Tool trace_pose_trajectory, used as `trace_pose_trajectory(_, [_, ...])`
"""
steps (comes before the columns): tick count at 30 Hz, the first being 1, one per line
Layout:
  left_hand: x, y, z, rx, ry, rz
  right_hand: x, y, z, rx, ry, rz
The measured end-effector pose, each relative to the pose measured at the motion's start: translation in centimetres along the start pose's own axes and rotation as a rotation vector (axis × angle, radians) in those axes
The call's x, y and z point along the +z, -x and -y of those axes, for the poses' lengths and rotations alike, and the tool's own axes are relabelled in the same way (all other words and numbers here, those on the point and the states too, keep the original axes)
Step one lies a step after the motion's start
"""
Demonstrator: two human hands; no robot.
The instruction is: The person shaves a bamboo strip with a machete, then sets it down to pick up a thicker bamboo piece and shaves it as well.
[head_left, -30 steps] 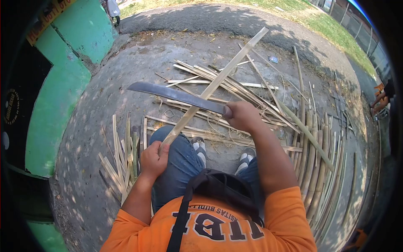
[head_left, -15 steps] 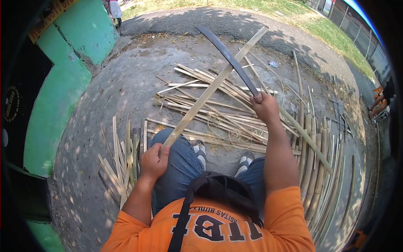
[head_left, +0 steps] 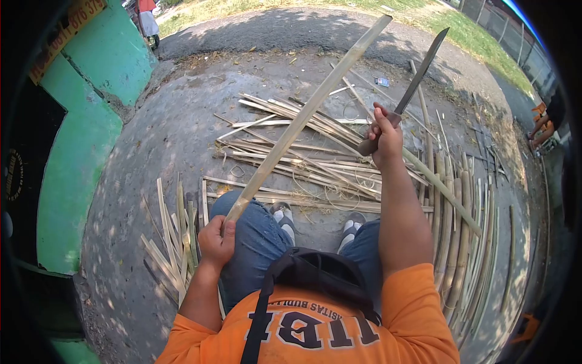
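— Where's the bamboo strip?
— Clenched in my left hand at my knee, slanting away to the right. My right hand, fisted round the machete, sits just right of its middle.

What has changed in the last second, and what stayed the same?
The right hand swung the machete from across the strip, blade pointing left, up and over to the right; it now points upward, clear of the strip. The left hand still grips the strip's lower end. Nothing was let go.
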State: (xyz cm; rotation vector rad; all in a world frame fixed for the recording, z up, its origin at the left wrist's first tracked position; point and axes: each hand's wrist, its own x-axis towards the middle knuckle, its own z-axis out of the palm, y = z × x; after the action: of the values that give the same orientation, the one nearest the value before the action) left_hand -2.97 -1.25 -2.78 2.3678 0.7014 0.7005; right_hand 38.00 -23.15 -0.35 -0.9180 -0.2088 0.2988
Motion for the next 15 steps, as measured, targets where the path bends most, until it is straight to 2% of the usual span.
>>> trace_pose_trajectory(4, [-0.4,-0.3,-0.7,0.065,-0.074,0.046,0.9,1.1,1.8,0.093,-0.144,-0.024])
trace_pose_trajectory(8, [-0.4,-0.3,-1.0,0.112,-0.084,0.043,0.2,0.7,1.7,0.128,-0.266,0.054])
trace_pose_trajectory(15, [-0.4,-0.1,-0.4,0.095,-0.063,0.051,-0.4,0.1,0.9,0.225,-0.414,0.141])
